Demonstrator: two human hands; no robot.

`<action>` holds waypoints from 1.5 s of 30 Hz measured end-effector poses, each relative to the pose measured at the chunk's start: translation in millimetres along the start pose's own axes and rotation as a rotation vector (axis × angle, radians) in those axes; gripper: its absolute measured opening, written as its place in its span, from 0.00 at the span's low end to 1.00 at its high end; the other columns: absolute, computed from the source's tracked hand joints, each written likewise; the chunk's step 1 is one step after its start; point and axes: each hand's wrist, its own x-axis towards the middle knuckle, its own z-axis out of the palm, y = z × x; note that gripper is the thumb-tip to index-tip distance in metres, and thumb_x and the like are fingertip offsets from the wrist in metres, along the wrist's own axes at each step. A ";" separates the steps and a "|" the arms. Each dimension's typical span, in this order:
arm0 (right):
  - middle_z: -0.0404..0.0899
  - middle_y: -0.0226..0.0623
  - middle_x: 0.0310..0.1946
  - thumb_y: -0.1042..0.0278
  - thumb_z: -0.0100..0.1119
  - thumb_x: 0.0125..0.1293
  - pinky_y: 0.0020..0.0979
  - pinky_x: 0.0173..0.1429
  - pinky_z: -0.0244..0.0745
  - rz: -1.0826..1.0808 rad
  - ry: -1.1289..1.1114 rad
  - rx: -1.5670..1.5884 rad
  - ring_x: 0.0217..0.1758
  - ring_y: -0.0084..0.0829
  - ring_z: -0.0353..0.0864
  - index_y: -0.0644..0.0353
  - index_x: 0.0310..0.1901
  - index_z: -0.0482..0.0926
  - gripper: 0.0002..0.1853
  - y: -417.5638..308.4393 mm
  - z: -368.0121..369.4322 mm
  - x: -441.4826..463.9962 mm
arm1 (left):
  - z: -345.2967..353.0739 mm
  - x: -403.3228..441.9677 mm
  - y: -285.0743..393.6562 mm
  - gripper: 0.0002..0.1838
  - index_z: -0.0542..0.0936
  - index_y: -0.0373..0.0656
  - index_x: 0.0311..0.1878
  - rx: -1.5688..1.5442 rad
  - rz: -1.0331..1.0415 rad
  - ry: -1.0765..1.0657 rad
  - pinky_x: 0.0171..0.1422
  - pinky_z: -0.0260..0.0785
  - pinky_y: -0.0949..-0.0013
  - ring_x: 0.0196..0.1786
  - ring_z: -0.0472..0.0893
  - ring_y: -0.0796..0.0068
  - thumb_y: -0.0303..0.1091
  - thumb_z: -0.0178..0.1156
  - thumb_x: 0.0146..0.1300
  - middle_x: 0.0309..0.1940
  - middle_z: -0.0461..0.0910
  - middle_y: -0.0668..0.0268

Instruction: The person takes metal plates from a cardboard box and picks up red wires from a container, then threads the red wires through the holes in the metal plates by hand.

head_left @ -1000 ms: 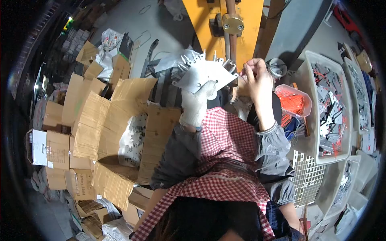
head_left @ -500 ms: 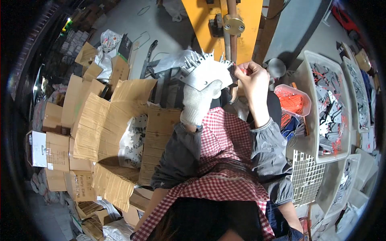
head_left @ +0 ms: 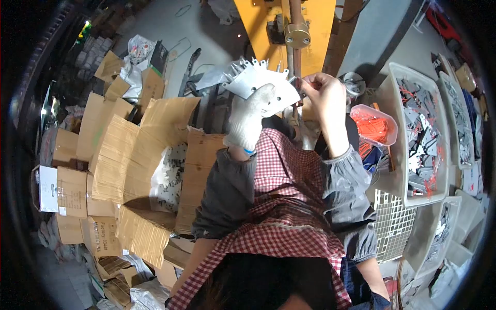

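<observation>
My left hand (head_left: 247,120), in a white knit glove, is closed on a flat, fan-shaped metal plate (head_left: 267,92). Several small upright prongs line the plate's far curved edge, and a few holes show in its face. My bare right hand (head_left: 326,94) is beside the plate's right end, with thumb and fingertips pinched together. Whatever lies between those fingertips is too small to make out. Just beyond both hands stands the yellow machine (head_left: 258,31) with a vertical metal rod and a brass-coloured collar (head_left: 298,36).
To the left, an open cardboard box (head_left: 121,165) holds metal parts in white wrapping. On the right are a small clear tub (head_left: 373,126) of orange-red pieces and a large white bin (head_left: 395,155) of grey metal parts. More boxes are stacked at far left.
The plate and my left hand have shifted slightly left and turned, so its right end tips lower. My right hand stays near the rod, still pinched.
</observation>
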 end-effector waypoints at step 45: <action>0.82 0.54 0.40 0.29 0.52 0.58 0.40 0.48 0.79 1.021 -0.097 -0.480 0.44 0.44 0.84 0.69 0.42 0.81 0.40 408.6 -66.0 46.6 | -47.0 -76.1 -138.2 0.38 0.66 0.40 0.64 0.573 -0.878 -0.539 0.66 0.65 0.70 0.57 0.73 0.74 0.25 0.72 0.49 0.54 0.74 0.64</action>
